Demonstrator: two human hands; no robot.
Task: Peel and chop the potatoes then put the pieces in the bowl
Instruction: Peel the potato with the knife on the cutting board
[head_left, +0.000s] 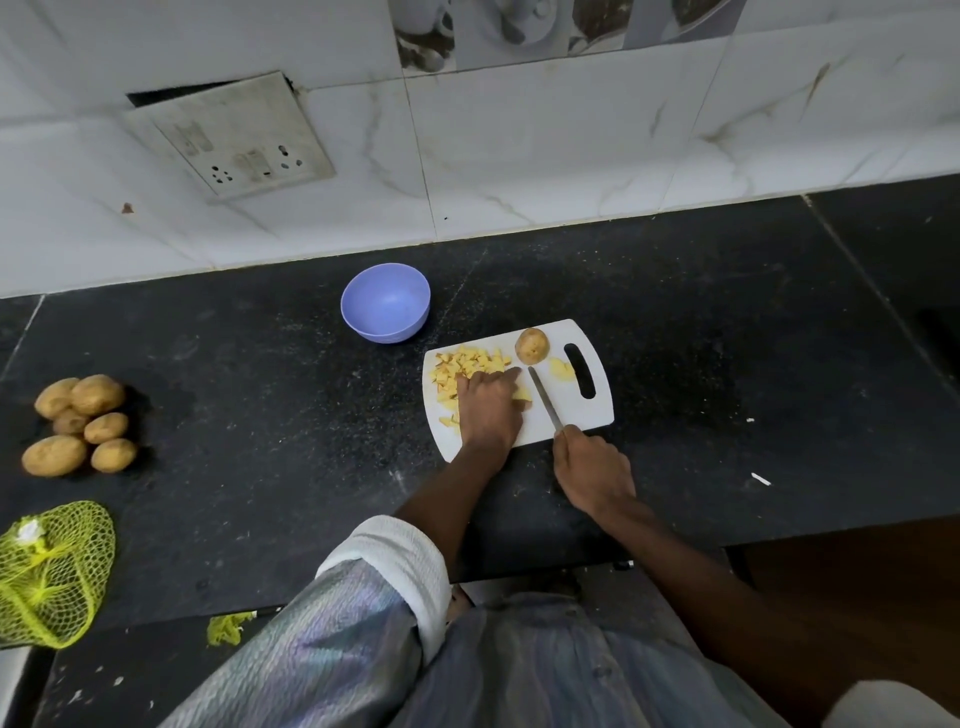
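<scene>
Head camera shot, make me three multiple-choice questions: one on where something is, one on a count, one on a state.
1. Where is the unpeeled potato nearest the knife?
A. in the bowl
B. on the cutting board
C. in the net bag

2. How many whole potatoes are in the pile by the left edge?
A. two
B. six
C. ten

3. The purple bowl is
A. empty
B. full of pieces
C. upside down

Answers: B, it rests on the white cutting board; B, six show there; A, its inside is bare.
</scene>
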